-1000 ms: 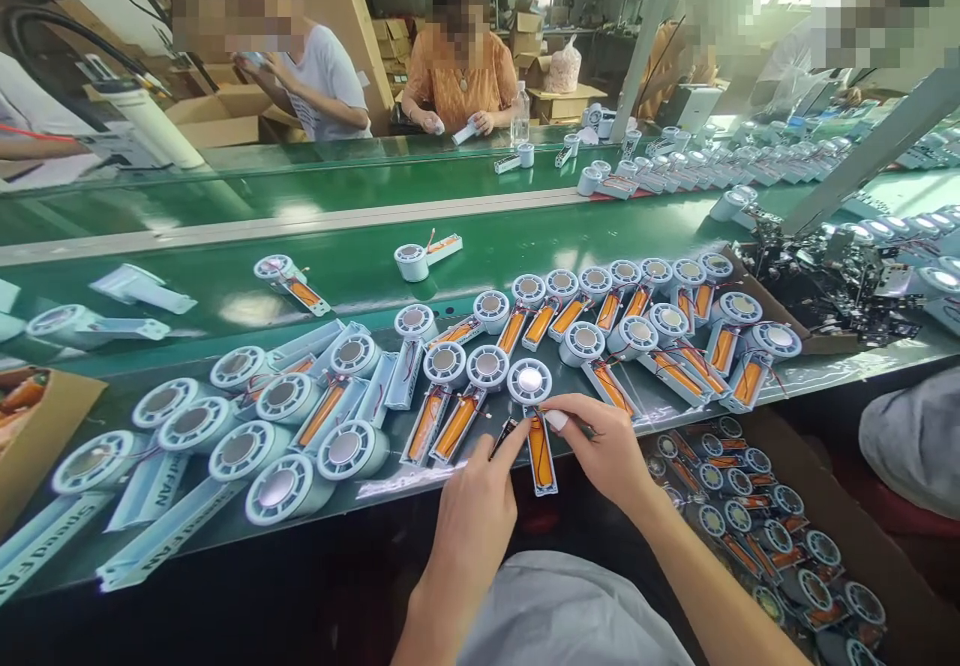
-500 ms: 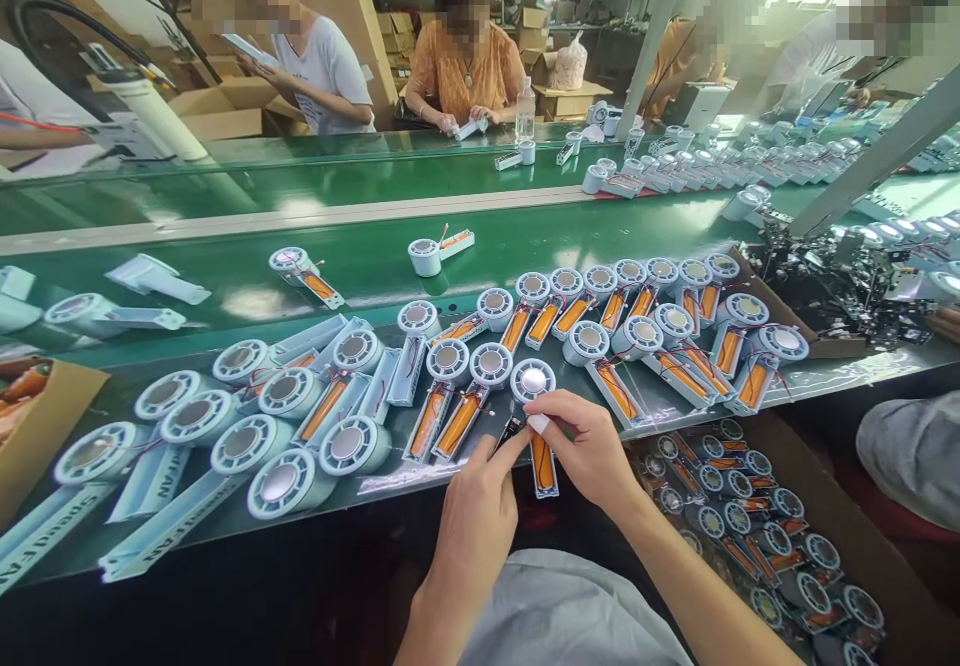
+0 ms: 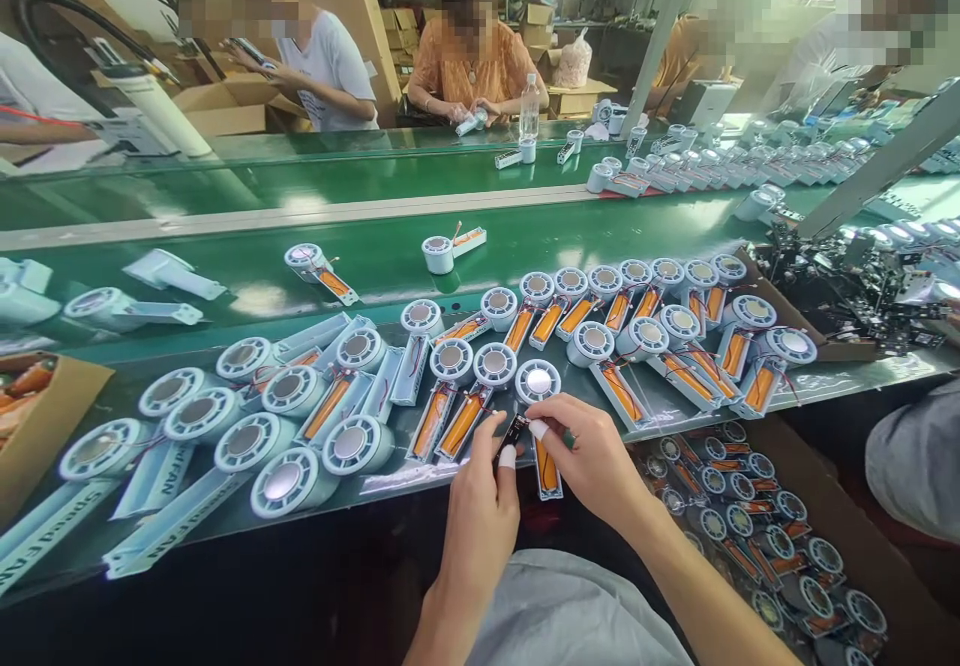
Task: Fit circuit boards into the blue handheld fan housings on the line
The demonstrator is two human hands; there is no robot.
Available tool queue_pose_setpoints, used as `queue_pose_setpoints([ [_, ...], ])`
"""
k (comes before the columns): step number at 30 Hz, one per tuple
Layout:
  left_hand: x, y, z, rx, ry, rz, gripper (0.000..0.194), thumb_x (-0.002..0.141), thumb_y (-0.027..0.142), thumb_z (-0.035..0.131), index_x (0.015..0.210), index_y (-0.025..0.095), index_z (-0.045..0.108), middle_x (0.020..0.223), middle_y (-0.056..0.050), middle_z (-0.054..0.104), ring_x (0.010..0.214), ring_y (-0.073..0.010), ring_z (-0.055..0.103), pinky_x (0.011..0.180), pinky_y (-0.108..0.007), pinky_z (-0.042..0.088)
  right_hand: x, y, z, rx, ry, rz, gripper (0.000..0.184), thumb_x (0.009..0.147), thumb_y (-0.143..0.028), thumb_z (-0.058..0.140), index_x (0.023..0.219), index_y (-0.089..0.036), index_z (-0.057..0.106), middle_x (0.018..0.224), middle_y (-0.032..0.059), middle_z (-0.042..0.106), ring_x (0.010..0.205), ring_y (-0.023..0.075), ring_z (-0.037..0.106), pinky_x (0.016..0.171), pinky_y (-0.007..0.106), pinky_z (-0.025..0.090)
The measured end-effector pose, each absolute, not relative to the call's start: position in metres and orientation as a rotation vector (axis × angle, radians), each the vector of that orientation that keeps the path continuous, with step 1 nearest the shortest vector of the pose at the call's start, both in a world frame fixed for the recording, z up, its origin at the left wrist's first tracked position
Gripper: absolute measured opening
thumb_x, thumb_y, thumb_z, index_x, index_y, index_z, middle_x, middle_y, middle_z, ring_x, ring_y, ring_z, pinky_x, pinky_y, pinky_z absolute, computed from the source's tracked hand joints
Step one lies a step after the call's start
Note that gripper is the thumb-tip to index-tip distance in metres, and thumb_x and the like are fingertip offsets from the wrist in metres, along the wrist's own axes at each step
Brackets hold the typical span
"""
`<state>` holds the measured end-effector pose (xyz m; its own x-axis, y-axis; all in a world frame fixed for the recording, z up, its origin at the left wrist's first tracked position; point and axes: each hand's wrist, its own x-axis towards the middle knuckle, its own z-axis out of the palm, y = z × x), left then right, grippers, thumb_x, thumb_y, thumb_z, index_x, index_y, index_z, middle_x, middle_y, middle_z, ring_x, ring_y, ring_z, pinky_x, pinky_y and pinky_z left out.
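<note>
Between the thumb and fingers of my left hand (image 3: 484, 491) is a small black circuit board (image 3: 514, 432), held slanted. My right hand (image 3: 589, 451) is closed in a pinch against the board's upper end; what its fingertips grip is too small to make out. Right under both hands lies a pale blue handheld fan (image 3: 538, 382), its round head pointing away from me. Its open handle, with an orange battery (image 3: 547, 466) inside, reaches past the table edge, partly covered by my right hand.
More half-built fans (image 3: 358, 444) crowd the table left and right. A box of circuit boards (image 3: 847, 346) stands at right, a carton of fans (image 3: 739, 486) below. Scattered fans lie on the green conveyor belt (image 3: 375, 236). Co-workers sit across it, near a plastic bottle (image 3: 529, 111).
My left thumb has come up onto the circuit board, which now shows more between my hands. My right fingertips have drawn down from the fan head to the board's end.
</note>
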<state>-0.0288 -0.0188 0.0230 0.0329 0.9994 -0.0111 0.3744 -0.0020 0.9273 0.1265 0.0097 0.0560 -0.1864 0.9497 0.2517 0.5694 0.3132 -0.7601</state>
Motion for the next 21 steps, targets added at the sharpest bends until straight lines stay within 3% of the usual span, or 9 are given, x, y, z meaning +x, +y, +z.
queue_pose_setpoints([
  [7, -0.0266, -0.0201, 0.0229, 1.497, 1.502, 0.991, 0.038, 0.096, 0.025, 0.038, 0.133, 0.018, 0.047, 0.114, -0.014, 0.075, 0.11, -0.0269, 0.071, 0.085, -0.042, 0.057, 0.1272, 0.0089, 0.0557, -1.438, -1.858, 0.68, 0.021, 0.09, -0.009, 0.057, 0.093, -0.022, 0.073, 0.088, 0.0027, 0.074, 0.077, 0.0171, 0.067, 0.072, 0.027, 0.053],
  [13, -0.0261, -0.0213, 0.0261, 1.66, 1.576, 0.972, 0.026, 0.097, 0.027, 0.037, 0.112, 0.021, 0.058, 0.106, -0.01, 0.076, 0.09, -0.0264, 0.075, 0.071, -0.038, 0.058, 0.1259, 0.0061, 0.0514, -1.462, -1.975, 0.539, 0.015, 0.094, -0.012, 0.054, 0.094, -0.021, 0.066, 0.095, 0.0047, 0.07, 0.083, 0.0188, 0.065, 0.074, 0.029, 0.05],
  [21, -0.028, -0.0246, 0.0259, 1.944, 1.573, 1.048, 0.031, 0.093, 0.012, 0.041, 0.115, 0.019, 0.061, 0.109, -0.008, 0.075, 0.097, -0.0236, 0.074, 0.078, -0.035, 0.06, 0.1213, 0.0033, 0.0549, -1.528, -2.235, 0.125, 0.014, 0.095, -0.01, 0.051, 0.093, -0.021, 0.059, 0.092, 0.0055, 0.068, 0.082, 0.0222, 0.062, 0.068, 0.032, 0.045],
])
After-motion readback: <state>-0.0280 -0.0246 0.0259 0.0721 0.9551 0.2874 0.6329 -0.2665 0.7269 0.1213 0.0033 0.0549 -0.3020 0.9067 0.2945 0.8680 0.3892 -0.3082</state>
